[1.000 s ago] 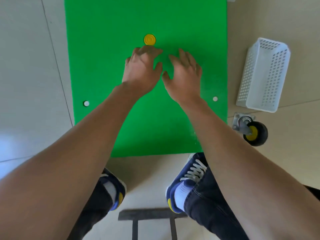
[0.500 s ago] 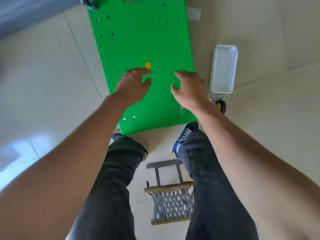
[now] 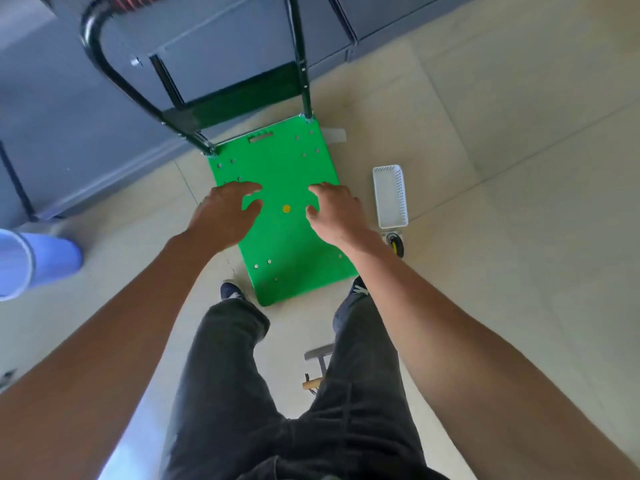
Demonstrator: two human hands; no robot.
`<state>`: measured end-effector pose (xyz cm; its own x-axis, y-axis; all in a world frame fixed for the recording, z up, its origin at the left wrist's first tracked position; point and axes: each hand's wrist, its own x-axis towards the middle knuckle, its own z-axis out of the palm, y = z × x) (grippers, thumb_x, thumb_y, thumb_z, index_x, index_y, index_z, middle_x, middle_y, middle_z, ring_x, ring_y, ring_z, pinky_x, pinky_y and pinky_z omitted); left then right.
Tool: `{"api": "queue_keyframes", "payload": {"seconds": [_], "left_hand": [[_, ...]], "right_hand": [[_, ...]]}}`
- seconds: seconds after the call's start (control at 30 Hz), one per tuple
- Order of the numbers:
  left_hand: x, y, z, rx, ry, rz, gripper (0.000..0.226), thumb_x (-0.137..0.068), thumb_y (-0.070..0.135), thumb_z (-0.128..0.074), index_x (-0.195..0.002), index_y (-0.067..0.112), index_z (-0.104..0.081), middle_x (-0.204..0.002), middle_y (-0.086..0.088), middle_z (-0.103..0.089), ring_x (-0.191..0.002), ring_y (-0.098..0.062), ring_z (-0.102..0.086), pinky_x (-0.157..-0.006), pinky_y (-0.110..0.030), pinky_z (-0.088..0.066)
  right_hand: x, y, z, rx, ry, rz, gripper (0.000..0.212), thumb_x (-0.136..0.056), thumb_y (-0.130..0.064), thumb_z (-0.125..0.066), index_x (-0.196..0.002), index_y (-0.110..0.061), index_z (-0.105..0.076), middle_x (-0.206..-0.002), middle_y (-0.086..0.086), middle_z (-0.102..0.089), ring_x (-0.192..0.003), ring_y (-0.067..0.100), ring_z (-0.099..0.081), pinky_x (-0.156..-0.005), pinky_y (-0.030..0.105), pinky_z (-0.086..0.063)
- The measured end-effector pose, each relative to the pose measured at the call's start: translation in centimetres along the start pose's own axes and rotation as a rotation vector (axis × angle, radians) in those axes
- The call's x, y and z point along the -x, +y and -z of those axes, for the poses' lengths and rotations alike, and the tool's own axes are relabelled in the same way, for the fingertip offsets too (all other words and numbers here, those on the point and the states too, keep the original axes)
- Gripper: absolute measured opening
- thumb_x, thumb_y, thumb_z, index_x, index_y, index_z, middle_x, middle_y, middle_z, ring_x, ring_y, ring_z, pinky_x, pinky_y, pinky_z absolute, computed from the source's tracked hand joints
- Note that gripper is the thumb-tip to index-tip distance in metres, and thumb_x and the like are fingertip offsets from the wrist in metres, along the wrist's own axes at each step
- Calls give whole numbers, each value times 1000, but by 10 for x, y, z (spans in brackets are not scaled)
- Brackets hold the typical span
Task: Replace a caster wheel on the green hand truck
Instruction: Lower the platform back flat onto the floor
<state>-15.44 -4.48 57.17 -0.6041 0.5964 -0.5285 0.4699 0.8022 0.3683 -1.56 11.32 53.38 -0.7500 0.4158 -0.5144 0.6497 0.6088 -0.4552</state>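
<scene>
The green hand truck [image 3: 291,237] lies flat on the floor, handle toward the cabinets. Left hand [image 3: 225,213] and right hand [image 3: 334,211] spread wide above its deck, holding nothing. A caster wheel [image 3: 394,241] sits beside the white basket [image 3: 390,195].

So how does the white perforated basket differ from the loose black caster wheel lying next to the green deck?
The white perforated plastic basket is a long, open rectangular box, in full view; the black caster wheel with the yellow hub is small, round and half hidden behind the right forearm. The basket lies farther from the person, the caster nearer. Both rest on the tiled floor right of the green hand truck deck.
</scene>
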Motion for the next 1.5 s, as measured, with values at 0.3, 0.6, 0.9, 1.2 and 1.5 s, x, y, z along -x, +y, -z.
{"api": "queue_keyframes", "payload": {"seconds": [0.3, 0.6, 0.9, 1.2, 1.5], "left_hand": [[-70, -60, 90, 3, -88, -164, 37, -102, 34, -54, -138, 25, -60, -138, -1, -62, -126, -24, -58, -110, -44, -44], [-100, -94, 176, -120, -137, -386, 36, -103, 27, -55, -137, 19, -61, -139, -4, -62, -128, -23, -57, -112, -43, -41], [-94, -114, 195, -186, -108, -466, 38, -102, 21, -56, -139, 11, -59, -141, -12, -58, -127, -27, -55, -110, -34, -37], [-143, -121, 246, -153, 31, -577, 36, -101, 20, -58, -137, 15, -60, -142, -2, -57, -133, -19, -49, -110, -24, -27], [-271, -107, 308, -172, 13, -638, 40, -99, 19, -58, -138, 15, -59, -139, -7, -58, -128, -23, -52, -110, -37, -40]], "right_hand": [[-35, -66, 11, -208, 89, -329, 48, -102, -31, -55, -148, -17, -51, -133, 13, -67, -112, 34, -67, -99, 45, -53], [-35, -163, -26, -394, 175, -519, 46, -99, -30, -54, -145, -21, -55, -139, 15, -62, -123, 34, -61, -106, 45, -48], [-23, -195, -42, -500, 254, -558, 46, -101, -25, -53, -146, -17, -53, -131, 20, -65, -125, 35, -59, -106, 45, -48], [-65, -240, -41, -539, 288, -540, 47, -101, -25, -54, -148, -20, -51, -141, 17, -60, -131, 35, -54, -109, 44, -45], [-192, -318, -22, -712, 377, -585, 56, -101, -21, -56, -155, -15, -40, -135, 20, -63, -120, 38, -60, -99, 43, -50]]}}
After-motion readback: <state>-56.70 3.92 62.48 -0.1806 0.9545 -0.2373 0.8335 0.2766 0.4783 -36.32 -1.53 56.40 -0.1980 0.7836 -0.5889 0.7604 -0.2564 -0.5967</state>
